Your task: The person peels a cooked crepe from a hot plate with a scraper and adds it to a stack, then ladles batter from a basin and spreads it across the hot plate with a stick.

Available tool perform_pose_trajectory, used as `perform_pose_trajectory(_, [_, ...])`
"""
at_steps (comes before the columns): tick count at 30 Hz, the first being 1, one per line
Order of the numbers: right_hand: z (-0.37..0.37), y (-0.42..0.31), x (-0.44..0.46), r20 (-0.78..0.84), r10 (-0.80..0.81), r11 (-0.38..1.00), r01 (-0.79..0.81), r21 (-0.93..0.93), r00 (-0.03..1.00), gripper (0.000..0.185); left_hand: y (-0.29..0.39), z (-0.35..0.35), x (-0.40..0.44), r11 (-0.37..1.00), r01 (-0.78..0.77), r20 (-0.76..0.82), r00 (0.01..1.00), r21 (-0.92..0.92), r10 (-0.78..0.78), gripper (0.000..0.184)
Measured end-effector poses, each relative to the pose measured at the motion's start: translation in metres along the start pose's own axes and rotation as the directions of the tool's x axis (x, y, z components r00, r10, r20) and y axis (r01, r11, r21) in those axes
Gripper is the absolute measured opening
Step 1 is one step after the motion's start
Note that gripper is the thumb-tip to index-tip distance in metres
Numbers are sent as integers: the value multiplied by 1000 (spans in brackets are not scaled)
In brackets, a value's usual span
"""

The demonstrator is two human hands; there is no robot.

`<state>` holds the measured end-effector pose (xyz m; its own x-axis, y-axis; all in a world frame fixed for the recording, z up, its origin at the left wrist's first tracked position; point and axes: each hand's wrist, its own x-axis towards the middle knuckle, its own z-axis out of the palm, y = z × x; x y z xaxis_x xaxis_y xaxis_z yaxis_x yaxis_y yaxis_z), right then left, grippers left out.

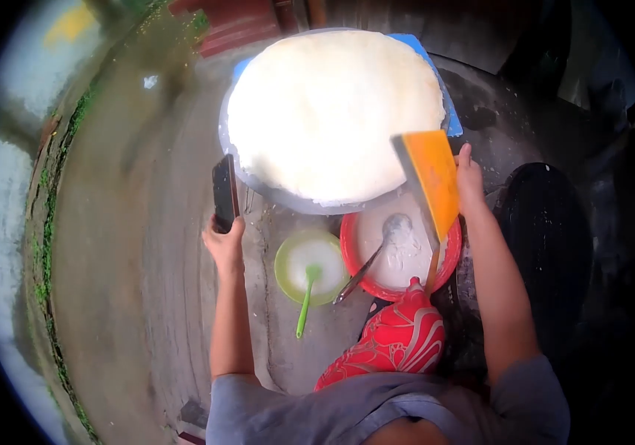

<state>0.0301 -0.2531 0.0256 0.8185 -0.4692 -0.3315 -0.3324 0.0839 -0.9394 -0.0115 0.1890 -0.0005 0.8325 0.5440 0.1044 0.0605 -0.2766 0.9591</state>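
Observation:
My left hand (225, 239) is closed around the lower end of a dark smartphone (224, 189), held upright left of a large round white surface (332, 119). That surface is so bright that its detail is lost. In my right hand (468, 182) is a flat orange panel (436, 174) with a dark edge, gripped by its right side. It overlaps the right rim of the white round. Below the panel, a red basin (346, 245) holds thick white liquid and a metal ladle (362, 274). Beside it stands a green bowl (282, 278) with white liquid and a green spoon (305, 304).
Blue material (451, 111) shows under the white round. My knee in red patterned cloth (399, 334) is close to the basin. A dark rounded object (543, 245) stands at the right. Concrete floor (124, 222) stretches to a mossy edge (47, 222) at the left.

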Motion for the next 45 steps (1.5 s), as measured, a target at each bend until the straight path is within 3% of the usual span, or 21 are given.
perform_pose_trajectory(1, [11, -21, -16, -17, 111, 993, -110, 37, 994, 49, -7, 5, 9, 989, -98, -48, 993, 115, 104, 28])
perform_pose_trajectory(2, [24, -44, -31, -30, 215, 974, -212, 79, 976, 46, 23, 10, 12, 963, 40, 42, 998, 265, -53, 65])
perform_pose_trajectory(3, [27, -42, -25, -33, 222, 972, -219, 81, 974, 46, 21, 24, 20, 954, -44, 4, 999, 296, 45, 71])
perform_pose_trajectory(5, [35, -34, -7, 385, 109, 881, -268, 389, 916, 40, 44, 56, 26, 900, -156, 0, 985, 406, 171, 75])
perform_pose_trajectory(8, [67, -25, 10, 233, 21, 989, -55, 139, 972, 36, 45, 103, 47, 820, -252, 48, 963, 515, 266, 77])
perform_pose_trajectory(12, [88, -9, 28, 170, 11, 968, -53, 247, 985, 32, 46, 144, 62, 732, -334, 79, 930, 594, 359, 71])
perform_pose_trajectory(14, [86, -2, 38, 174, 61, 997, -67, 27, 983, 37, 42, 154, 65, 692, -323, 126, 939, 646, 321, 69])
perform_pose_trajectory(25, [89, -9, 47, 142, 6, 997, -18, 80, 990, 30, 34, 169, 72, 611, -366, 197, 924, 702, 328, 60])
perform_pose_trajectory(27, [79, -16, 26, -95, -315, 735, 179, -654, 944, 28, 29, 163, 72, 586, -386, 246, 920, 713, 306, 82])
perform_pose_trajectory(28, [66, -18, 10, -116, -307, 740, 160, -653, 945, 28, 27, 158, 67, 578, -413, 255, 907, 704, 336, 91])
perform_pose_trajectory(29, [48, -18, -12, -7, -461, 695, 357, -624, 887, 29, 23, 151, 59, 585, -398, 272, 916, 707, 294, 98])
perform_pose_trajectory(31, [14, 11, -47, 69, -598, 666, 544, -510, 798, 30, 13, 131, 31, 582, -509, 236, 845, 635, 480, 81])
perform_pose_trajectory(32, [-6, 38, -66, 41, -592, 711, 546, -443, 805, 30, 16, 118, 11, 590, -552, 243, 818, 589, 522, 74])
perform_pose_trajectory(34, [-49, 124, -96, -52, -481, 651, 316, -690, 875, 40, 6, 87, -29, 577, -652, 302, 749, 492, 589, 60])
perform_pose_trajectory(36, [-77, 199, -130, -251, -89, 512, -172, -842, 964, 67, -5, 60, -71, 627, -675, 369, 737, 389, 566, 53])
perform_pose_trajectory(38, [-91, 233, -154, -303, 300, 557, -424, -714, 904, 98, -17, 38, -108, 687, -646, 451, 749, 334, 485, 48])
perform_pose_trajectory(39, [-91, 267, -158, -282, 454, 659, -531, -533, 845, 85, -22, 28, -124, 702, -629, 497, 751, 334, 435, 46])
perform_pose_trajectory(42, [-101, 334, -144, 211, 473, 875, -429, -222, 855, 51, -28, 12, -163, 779, -570, 547, 752, 260, 368, 41])
perform_pose_trajectory(43, [-97, 245, -169, 232, 500, 865, -472, -169, 834, 35, -25, 8, -173, 818, -522, 564, 762, 241, 320, 39])
perform_pose_trajectory(44, [-97, 273, -163, 80, 203, 958, -181, -222, 976, 33, -24, 4, -180, 852, -471, 582, 767, 227, 269, 37])
perform_pose_trajectory(45, [-101, 262, -162, -71, 53, 921, -76, -381, 996, 26, -24, 1, -185, 851, -484, 594, 752, 205, 285, 37])
